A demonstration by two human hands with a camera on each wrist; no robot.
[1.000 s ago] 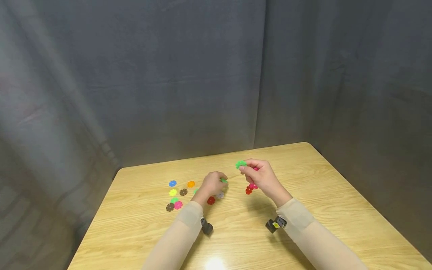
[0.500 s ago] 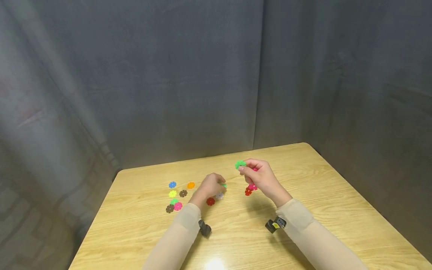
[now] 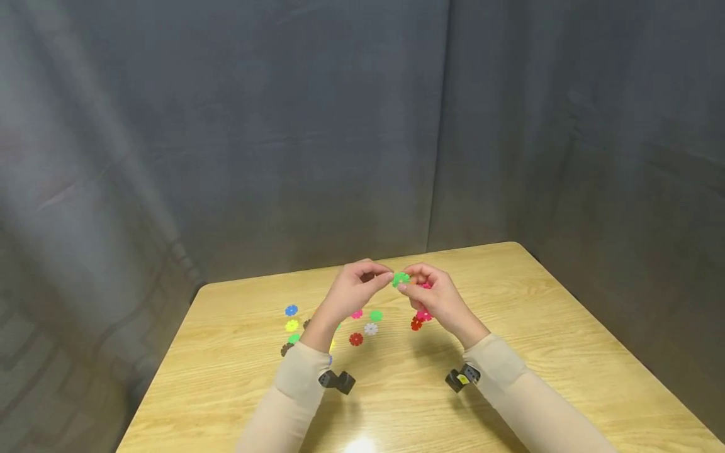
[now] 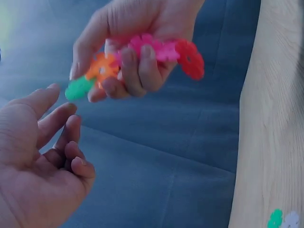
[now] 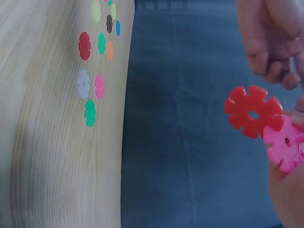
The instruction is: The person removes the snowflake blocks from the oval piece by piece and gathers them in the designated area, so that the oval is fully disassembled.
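We grip a four-disc chain (image 4: 142,57) in right hand (image 3: 436,296); left hand (image 3: 354,289), empty with fingers relaxed, reaches its green end; roughly a dozen loose discs (image 3: 355,339) left below.

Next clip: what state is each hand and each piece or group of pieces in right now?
Right hand: grips the joined chain, raised off the table.
Joined chain: green, orange, pink, red discs interlocked.
Left hand: fingers loosely curled, empty, beside the chain's green end.
Loose discs: flat on the table, unjoined.

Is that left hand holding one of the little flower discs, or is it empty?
Empty. In the left wrist view the left hand shows loosely curled fingers with nothing between them, just short of the green disc on the chain the right hand holds.
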